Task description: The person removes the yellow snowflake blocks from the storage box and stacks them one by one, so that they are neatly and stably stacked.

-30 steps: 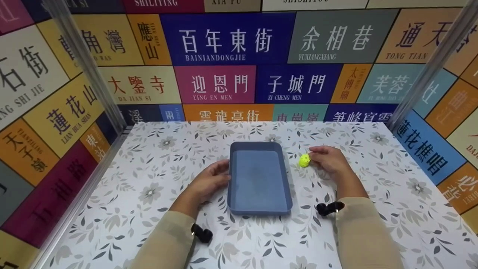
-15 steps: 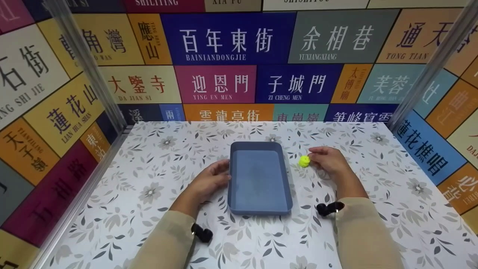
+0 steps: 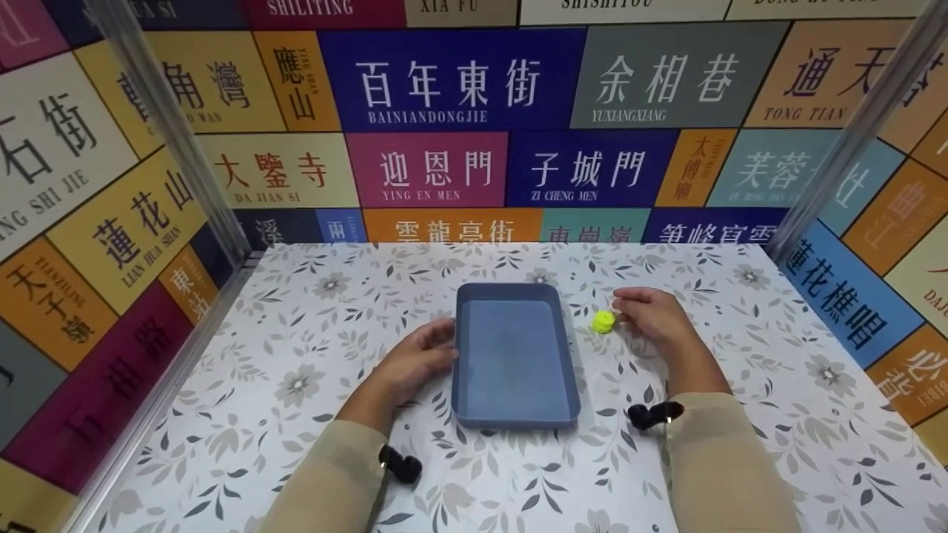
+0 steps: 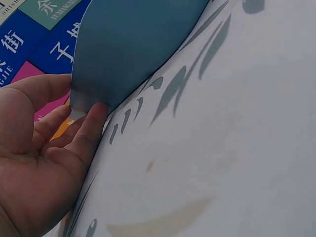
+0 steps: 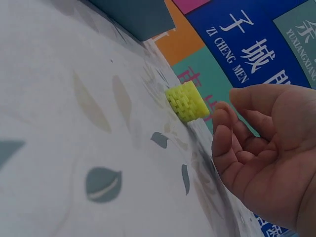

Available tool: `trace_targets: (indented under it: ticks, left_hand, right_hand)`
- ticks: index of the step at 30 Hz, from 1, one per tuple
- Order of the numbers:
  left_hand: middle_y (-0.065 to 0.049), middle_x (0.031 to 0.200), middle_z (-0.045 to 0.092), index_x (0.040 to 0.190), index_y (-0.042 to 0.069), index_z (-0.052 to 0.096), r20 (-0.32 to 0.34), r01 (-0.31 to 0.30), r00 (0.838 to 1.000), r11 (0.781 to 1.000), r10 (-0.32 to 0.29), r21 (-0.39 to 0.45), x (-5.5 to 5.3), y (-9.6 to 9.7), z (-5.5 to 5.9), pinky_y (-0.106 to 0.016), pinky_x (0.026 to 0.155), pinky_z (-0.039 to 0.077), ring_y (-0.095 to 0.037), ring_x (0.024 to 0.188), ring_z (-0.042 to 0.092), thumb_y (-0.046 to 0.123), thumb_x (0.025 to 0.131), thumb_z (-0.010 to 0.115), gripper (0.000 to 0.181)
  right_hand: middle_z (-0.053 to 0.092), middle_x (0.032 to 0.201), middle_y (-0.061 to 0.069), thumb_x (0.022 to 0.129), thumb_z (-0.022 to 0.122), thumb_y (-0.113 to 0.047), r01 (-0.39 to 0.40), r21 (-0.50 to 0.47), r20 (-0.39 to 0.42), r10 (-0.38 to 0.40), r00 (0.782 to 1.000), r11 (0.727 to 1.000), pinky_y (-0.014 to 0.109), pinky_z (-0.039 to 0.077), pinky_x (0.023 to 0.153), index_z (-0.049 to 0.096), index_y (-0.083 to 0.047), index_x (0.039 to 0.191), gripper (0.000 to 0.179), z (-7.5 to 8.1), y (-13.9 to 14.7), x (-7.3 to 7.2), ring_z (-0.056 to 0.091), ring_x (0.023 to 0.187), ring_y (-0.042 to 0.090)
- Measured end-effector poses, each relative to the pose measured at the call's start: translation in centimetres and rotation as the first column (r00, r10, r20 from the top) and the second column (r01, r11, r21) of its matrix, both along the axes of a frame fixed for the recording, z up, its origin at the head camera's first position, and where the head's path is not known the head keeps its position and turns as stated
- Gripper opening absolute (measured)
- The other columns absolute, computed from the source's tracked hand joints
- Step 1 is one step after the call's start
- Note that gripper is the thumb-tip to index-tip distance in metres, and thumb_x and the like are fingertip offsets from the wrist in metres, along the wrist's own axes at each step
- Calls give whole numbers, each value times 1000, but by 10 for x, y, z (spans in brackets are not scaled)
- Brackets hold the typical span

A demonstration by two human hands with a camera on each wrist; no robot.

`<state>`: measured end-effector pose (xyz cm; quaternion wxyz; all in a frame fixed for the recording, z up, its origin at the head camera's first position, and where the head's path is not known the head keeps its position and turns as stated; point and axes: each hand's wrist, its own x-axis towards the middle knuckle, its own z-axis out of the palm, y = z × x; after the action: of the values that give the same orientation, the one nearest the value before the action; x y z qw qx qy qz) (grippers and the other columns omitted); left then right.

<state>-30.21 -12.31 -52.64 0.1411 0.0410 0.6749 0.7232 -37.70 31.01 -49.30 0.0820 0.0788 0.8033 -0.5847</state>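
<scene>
A blue-grey rectangular tray [image 3: 515,355] lies on the patterned table. My left hand [image 3: 416,361] is at its left side, and in the left wrist view its fingertips [image 4: 98,109] touch the outer wall. They do not reach over the rim. To the right of the tray a small bright yellow-green piece [image 3: 603,321] with a blocky, ridged surface stands on the table. My right hand [image 3: 652,317] is just right of it, fingers loosely bent and holding nothing. The right wrist view shows a gap between these fingers [image 5: 222,140] and the ridged piece [image 5: 187,101].
A white tabletop [image 3: 296,459] with a leaf and flower print carries everything. Colourful sign-covered walls [image 3: 452,81] stand behind and at both sides. Clear posts rise at the back corners. A small black camera [image 3: 404,465] sits at each wrist.
The yellow-green piece looked taller and rougher a second ago, and now shows a squatter, layered outline just beside my right fingertips. Both hands and the tray have hardly moved.
</scene>
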Motion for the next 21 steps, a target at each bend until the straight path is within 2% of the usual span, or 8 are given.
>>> trace_targets:
  ticks: [7,10,17,21]
  left_hand:
    - [-14,165,49,159,9,48,9,1,1000,1000,-1,13,-2,0,-1,-43,123,47,-31,151,50,1,94,72,70]
    - [-14,166,49,160,9,47,17,0,1000,1000,0,7,-1,0,-1,-42,121,48,-30,151,50,2,94,71,71]
    - [-19,168,44,161,4,44,30,3,1000,997,-5,73,0,1,0,-34,109,56,-35,149,50,-2,96,69,70]
    - [-16,167,46,160,7,46,31,-6,1000,999,5,52,-2,1,2,-36,113,55,-33,150,52,-1,94,70,71]
  right_hand:
    - [68,137,7,107,66,-33,3,16,-29,-3,1000,1000,29,59,90,62,-13,147,46,17,-10,3,67,106,14]
    - [68,135,6,107,66,-35,-20,17,-40,21,999,1000,28,60,90,65,-15,144,43,23,-14,5,66,107,15]
    - [70,113,-8,105,69,-34,-71,29,-129,74,989,997,23,61,82,66,-10,142,44,35,-24,11,67,95,11]
    - [72,114,-6,105,69,-37,-84,30,-150,88,985,996,23,61,82,68,-10,140,44,42,-29,13,67,96,11]
